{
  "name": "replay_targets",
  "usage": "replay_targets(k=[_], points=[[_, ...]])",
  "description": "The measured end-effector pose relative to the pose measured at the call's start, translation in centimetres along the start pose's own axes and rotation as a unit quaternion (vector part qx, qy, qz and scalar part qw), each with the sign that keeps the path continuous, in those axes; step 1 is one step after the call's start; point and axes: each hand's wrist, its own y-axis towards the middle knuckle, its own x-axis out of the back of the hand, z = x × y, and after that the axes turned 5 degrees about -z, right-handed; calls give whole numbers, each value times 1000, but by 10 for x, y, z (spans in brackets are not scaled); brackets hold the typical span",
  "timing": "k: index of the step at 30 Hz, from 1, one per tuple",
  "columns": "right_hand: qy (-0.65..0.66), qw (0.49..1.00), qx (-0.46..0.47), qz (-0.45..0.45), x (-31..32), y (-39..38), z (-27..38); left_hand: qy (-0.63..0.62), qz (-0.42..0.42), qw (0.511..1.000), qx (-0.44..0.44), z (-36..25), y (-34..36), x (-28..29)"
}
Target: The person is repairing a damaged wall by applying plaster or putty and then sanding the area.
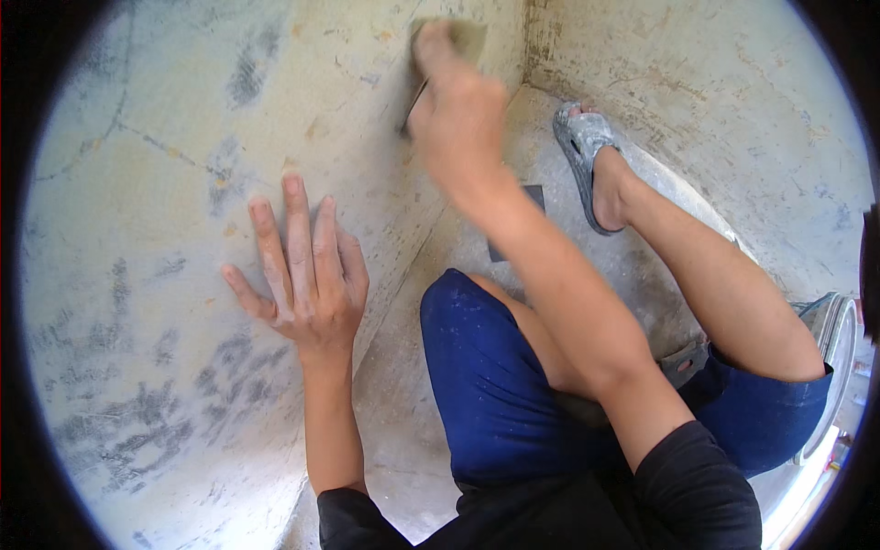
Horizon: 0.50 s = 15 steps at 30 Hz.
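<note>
My left hand (310,280) lies flat against the pale wall (165,220), its fingers spread and whitened with dust. Higher up, near the corner, my right hand (461,128) is closed on a piece of sandpaper (472,40) pressed to the same wall. Motion blurs that hand and the sheet, so the grip's details are unclear. Grey scuffed patches (147,422) and a thin dark crack line (170,149) mark the wall's surface.
On the dusty floor lies a dark, flat rectangular piece (500,249), partly behind my right forearm. My foot in a grey clog (579,160) rests by the second wall (706,82). A white bucket (832,353) stands at the right, next to my bent knee.
</note>
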Motion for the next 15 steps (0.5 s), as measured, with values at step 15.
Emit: replay_targets(k=[15], points=[[34,997,70,-24,-5,16,-12,14,8,1000,11,0,0,1]])
